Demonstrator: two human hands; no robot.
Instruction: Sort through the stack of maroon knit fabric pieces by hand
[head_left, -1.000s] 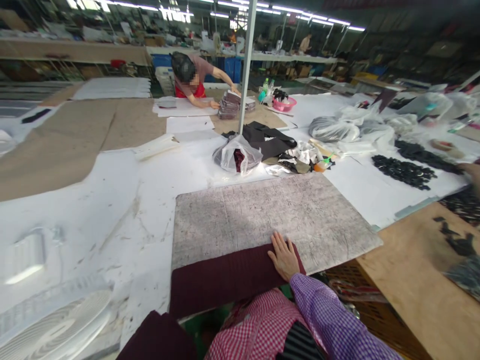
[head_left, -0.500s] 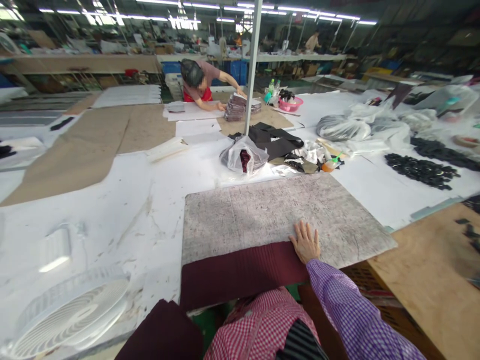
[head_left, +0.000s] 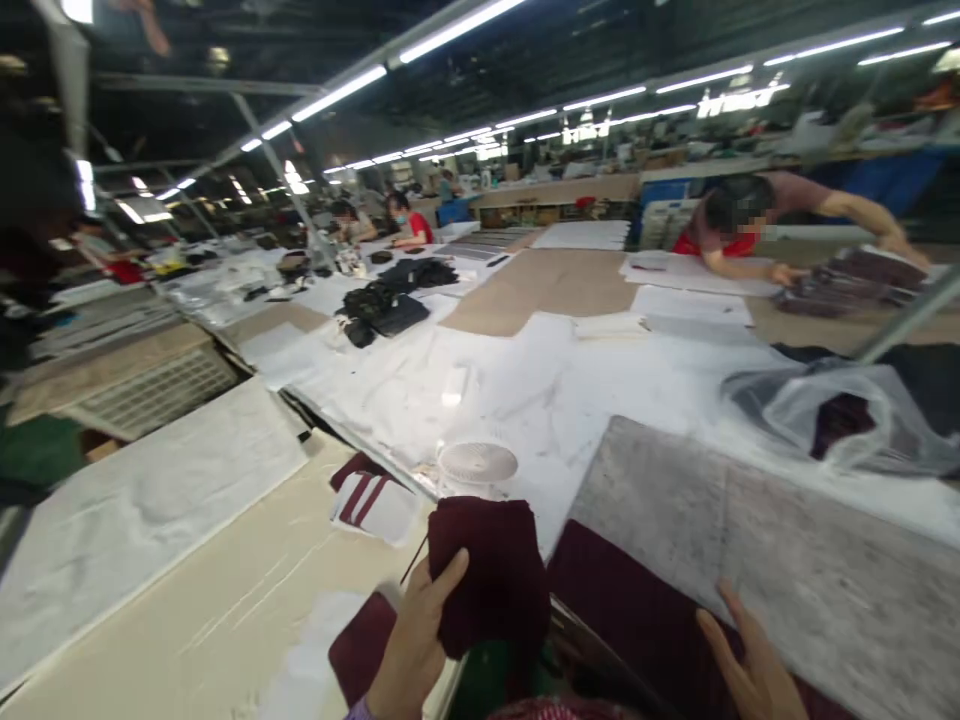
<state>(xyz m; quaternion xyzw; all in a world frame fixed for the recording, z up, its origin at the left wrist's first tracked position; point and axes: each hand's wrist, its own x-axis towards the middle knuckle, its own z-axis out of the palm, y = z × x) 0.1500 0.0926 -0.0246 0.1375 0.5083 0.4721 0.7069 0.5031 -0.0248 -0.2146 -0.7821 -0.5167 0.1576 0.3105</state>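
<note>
My left hand [head_left: 414, 645] is closed on a bunched piece of dark maroon knit fabric [head_left: 491, 570], lifted near the table's front edge. Flat and open, my right hand [head_left: 754, 668] rests at the bottom right on a maroon fabric strip [head_left: 637, 610] that lies along the near edge of a grey marbled cutting mat [head_left: 765, 540]. A small white round fan [head_left: 477, 465] stands just beyond the lifted fabric. Below it to the left lies a maroon piece with white stripes [head_left: 373, 498].
A clear plastic bag [head_left: 840, 415] with dark fabric sits at the right. A person in red [head_left: 739, 225] leans over the far side of the table. Black garments [head_left: 390, 305] are piled mid-left. More workers sit at far tables.
The view has swung to the left. My left hand has come into view gripping a bunched maroon fabric piece. My right hand still lies on the maroon strip.
</note>
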